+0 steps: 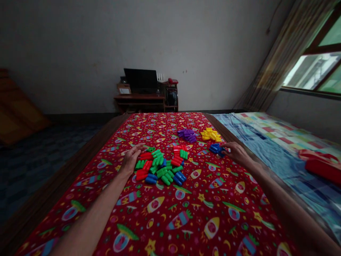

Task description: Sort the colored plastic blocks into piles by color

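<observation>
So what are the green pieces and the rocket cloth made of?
Green pieces: probably hard plastic, smooth and a bit shiny, going by their bright, even colour and small glints. Rocket cloth: looks like dull, maybe soft fabric, since its printed surface shows no glare. Which fabric, I can't tell.

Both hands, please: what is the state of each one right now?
Left hand: at the mixed-colour pile; grip cannot be told.
Right hand: fingertips at the blue pile; grip cannot be told.

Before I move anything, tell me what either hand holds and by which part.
Can't tell: the left hand is by a green piece, the right hand at the blue pile, any grip too small to see.
</observation>
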`<move>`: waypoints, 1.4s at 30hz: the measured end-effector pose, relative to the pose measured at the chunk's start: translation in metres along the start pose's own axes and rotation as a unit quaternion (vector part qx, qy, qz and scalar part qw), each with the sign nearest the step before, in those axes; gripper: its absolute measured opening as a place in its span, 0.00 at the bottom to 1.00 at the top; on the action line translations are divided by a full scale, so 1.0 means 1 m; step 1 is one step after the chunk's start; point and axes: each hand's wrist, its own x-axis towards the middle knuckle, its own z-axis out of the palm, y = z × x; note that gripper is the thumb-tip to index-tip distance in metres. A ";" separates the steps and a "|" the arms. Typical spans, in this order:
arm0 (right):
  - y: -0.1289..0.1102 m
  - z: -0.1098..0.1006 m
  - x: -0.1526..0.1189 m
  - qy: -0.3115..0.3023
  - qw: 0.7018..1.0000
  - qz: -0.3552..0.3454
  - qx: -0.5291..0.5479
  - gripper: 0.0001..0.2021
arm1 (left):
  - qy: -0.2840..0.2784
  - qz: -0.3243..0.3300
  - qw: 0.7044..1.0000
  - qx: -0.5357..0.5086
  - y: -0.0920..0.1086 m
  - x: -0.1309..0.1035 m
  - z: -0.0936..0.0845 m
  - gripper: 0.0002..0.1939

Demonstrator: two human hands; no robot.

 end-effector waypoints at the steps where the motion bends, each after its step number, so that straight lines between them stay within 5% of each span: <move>1: -0.002 0.002 0.001 0.034 0.999 -0.006 -0.008 0.13 | 0.000 0.002 1.000 0.000 0.000 0.000 0.000 0.22; 4: -0.030 0.006 0.012 0.100 0.995 -0.021 0.013 0.12 | 0.003 0.011 1.000 -0.001 0.000 -0.001 0.000 0.22; 10: -0.130 0.045 0.028 -0.098 0.974 -0.173 0.107 0.09 | 0.005 0.008 1.000 -0.005 0.001 -0.002 0.000 0.22; 15: -0.157 0.078 0.023 -0.054 0.969 -0.240 0.028 0.10 | 0.006 0.013 1.000 -0.003 0.000 -0.002 0.000 0.22; 23: -0.146 0.081 0.027 -0.063 0.982 -0.174 0.044 0.12 | 0.001 0.009 1.000 0.005 0.001 -0.002 0.000 0.22; 28: -0.113 0.031 0.044 -0.033 0.993 -0.083 0.082 0.21 | -0.003 0.010 1.000 0.029 0.002 -0.004 0.000 0.22; 32: -0.059 -0.007 0.049 0.044 0.991 0.122 -0.039 0.17 | -0.001 0.018 0.999 0.027 -0.002 -0.002 -0.002 0.22; 36: -0.009 -0.010 0.037 -0.043 0.958 0.266 -0.099 0.13 | -0.007 0.009 0.999 0.034 -0.006 0.001 -0.004 0.22; 39: 0.008 -0.004 0.030 -0.106 0.952 0.279 -0.064 0.14 | -0.015 0.021 0.999 0.029 -0.007 0.002 -0.005 0.22; 42: 0.007 -0.008 0.031 -0.078 0.959 0.267 -0.054 0.17 | -0.013 0.022 0.999 0.025 -0.005 0.000 -0.004 0.21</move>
